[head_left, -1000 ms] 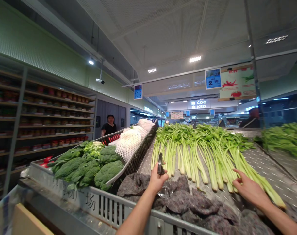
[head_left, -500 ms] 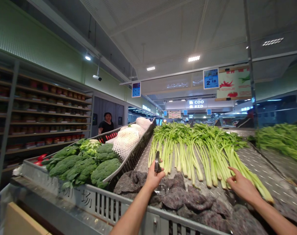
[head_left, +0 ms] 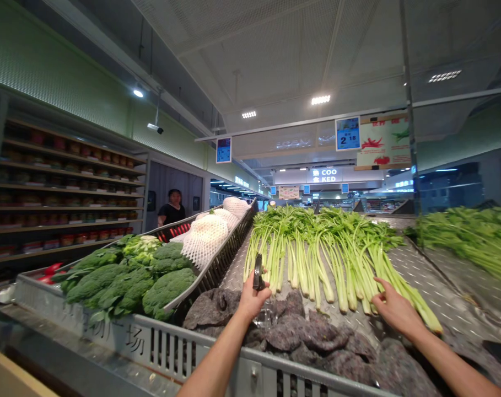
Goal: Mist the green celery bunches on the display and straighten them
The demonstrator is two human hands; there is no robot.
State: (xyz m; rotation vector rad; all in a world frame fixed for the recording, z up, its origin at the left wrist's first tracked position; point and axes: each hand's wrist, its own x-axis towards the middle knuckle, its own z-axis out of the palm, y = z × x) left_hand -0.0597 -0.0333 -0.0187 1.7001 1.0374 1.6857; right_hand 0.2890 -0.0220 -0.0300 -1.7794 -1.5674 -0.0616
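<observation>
My left hand point(head_left: 252, 298) is closed around a small dark tool point(head_left: 258, 272) that sticks up from its fingers, just in front of the cut ends of the leftmost celery stalks. My right hand point(head_left: 394, 310) rests with spread fingers on the stalk ends at the right side of the row of celery point(head_left: 328, 251). The celery lies fanned out on a sloped metal tread-plate counter point(head_left: 436, 281). Dark grey cloths point(head_left: 316, 336) are bunched along the counter's front edge below both hands.
A slanted tray on the left holds broccoli point(head_left: 151, 281) and white net-wrapped produce point(head_left: 206, 234). More greens point(head_left: 469, 237) lie at the right. A slotted metal rail point(head_left: 167, 344) fronts the stand. A person in black point(head_left: 172, 208) stands by wall shelves point(head_left: 64, 193). Price signs point(head_left: 348, 133) hang overhead.
The view has shifted slightly right, so everything sits further left. My right hand has slid a little left along the stalk ends. My left hand keeps its grip on the tool.
</observation>
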